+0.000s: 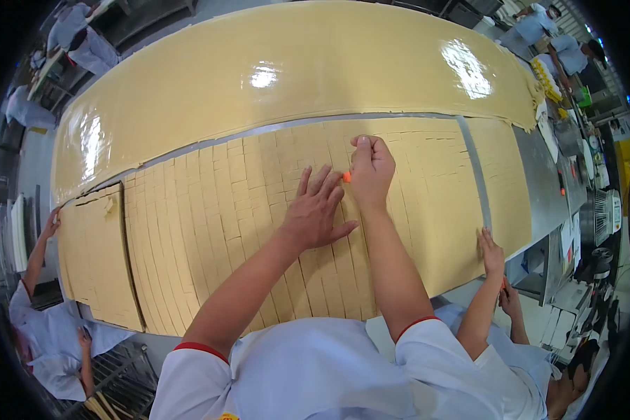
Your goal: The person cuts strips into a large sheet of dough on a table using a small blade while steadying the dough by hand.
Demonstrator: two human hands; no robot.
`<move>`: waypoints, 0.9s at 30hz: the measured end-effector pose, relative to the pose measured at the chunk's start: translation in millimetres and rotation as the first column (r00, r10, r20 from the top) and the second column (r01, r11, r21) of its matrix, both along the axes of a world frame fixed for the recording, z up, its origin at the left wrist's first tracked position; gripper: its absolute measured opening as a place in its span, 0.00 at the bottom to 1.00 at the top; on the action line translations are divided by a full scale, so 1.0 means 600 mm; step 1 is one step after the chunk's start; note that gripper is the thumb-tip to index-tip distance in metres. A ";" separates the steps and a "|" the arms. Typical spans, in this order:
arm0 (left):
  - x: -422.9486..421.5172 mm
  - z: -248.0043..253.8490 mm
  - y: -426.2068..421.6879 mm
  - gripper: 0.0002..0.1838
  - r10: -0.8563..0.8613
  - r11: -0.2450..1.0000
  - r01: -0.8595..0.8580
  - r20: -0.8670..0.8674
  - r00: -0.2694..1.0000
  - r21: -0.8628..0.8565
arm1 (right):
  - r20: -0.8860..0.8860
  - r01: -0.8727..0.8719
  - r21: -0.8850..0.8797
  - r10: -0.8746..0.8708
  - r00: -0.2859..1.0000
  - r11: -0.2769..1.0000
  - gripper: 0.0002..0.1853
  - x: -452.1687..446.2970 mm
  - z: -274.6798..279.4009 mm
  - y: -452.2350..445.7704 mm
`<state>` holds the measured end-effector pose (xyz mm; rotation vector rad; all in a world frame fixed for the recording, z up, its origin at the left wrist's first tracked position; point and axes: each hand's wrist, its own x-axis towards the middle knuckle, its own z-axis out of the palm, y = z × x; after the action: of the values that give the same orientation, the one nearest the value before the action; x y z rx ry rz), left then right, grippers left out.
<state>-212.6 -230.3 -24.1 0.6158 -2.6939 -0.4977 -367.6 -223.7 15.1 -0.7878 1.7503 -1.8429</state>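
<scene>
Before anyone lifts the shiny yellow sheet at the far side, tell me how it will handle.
The shiny yellow sheet would probably sag, since its ragged right edge looks soft. Spanning most of the table, it is likely heavy and awkward to lift whole. The bright glare hints at a slick or tacky surface; I cannot tell which.

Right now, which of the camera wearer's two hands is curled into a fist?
The right hand, with a small orange piece showing beside it. The left hand instead lies palm down, fingers spread, on the cut yellow sheet.
</scene>
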 end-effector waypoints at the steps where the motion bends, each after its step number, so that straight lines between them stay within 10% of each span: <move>1: -0.003 -0.006 -0.001 0.38 0.013 1.000 -0.013 0.050 0.999 0.015 | -0.004 0.001 -0.007 -0.002 1.000 1.000 0.12 -0.009 -0.010 0.006; 17: 0.021 0.010 -0.018 0.40 0.158 0.986 -0.159 0.029 0.987 0.040 | -0.093 -0.034 -0.059 0.028 0.995 0.998 0.13 0.032 -0.001 -0.038; 25: 0.048 0.022 -0.029 0.40 0.237 0.970 -0.235 -0.017 0.971 0.052 | 0.187 -0.101 -0.162 0.131 0.973 0.982 0.12 0.063 0.052 -0.028; 27: 0.057 0.005 -0.018 0.42 0.281 0.959 -0.280 -0.011 0.960 0.053 | -0.154 -0.100 -0.091 0.085 0.984 0.991 0.12 0.077 -0.012 -0.064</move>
<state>-178.2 -241.1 -21.3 0.9844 -2.5250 -0.4925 -321.4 -262.2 7.9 -1.0525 1.6919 -1.8612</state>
